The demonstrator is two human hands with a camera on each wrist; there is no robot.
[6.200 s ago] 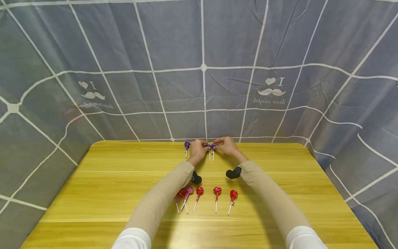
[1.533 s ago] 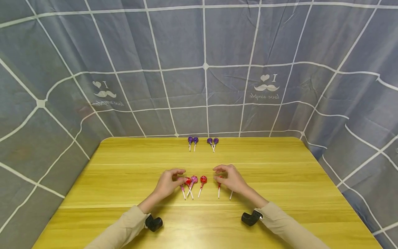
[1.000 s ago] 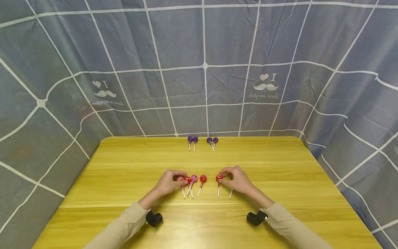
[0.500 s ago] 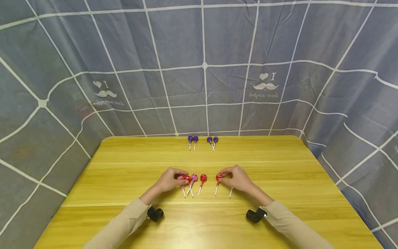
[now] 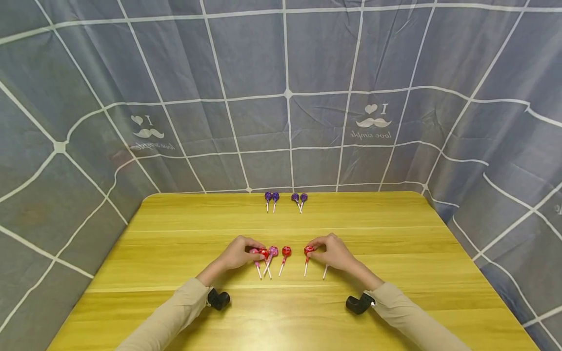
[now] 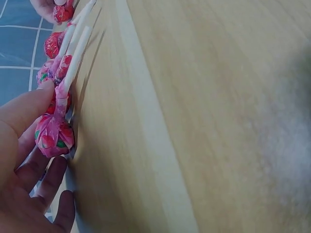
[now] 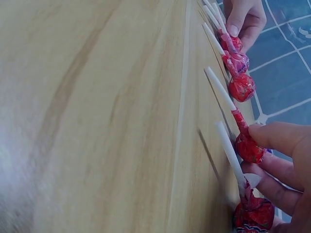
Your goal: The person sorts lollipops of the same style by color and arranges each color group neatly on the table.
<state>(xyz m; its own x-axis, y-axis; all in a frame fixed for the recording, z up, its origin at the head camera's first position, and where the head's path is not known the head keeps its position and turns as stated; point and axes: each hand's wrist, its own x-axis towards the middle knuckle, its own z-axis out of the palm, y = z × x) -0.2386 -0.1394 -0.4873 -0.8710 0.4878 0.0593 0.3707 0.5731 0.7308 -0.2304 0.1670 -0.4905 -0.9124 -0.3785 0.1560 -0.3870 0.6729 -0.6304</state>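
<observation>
From your left, the grey curtain (image 5: pixel 30 214) with its white grid comes down beside the wooden counter (image 5: pixel 175 239). Your left sleeve (image 5: pixel 175 307) reaches in from below, a black camera (image 5: pixel 218 299) at its wrist, and leads up to your left hand (image 5: pixel 234 253). Just beside that hand's bent lower fingers (image 6: pixel 52 177) is the outer pink pop (image 5: pixel 255 252); whether they touch it, you cannot tell. Your left thumb and forefinger are pinching the next one along, the left red pop (image 5: pixel 264 253), on the counter. Its stick crosses that of the inner pink pop (image 5: pixel 273 250), whose head sits close against it. Well behind these, near the back edge, lie the left purple pops (image 5: pixel 275 196), side by side. Next along the front row is the middle red pop (image 5: pixel 286 251), apart from both hands. Farther right at the back are the right purple pops (image 5: pixel 303 197) (their sticks cross too). In front, your right hand (image 5: pixel 335 252) has thumb and forefinger pinching the head of the right red pop (image 5: pixel 308 250). Beneath that hand's other fingers is the outer red pop (image 7: pixel 253 214) (from above, only its stick shows). Your right sleeve (image 5: pixel 412 317) ends the row.
</observation>
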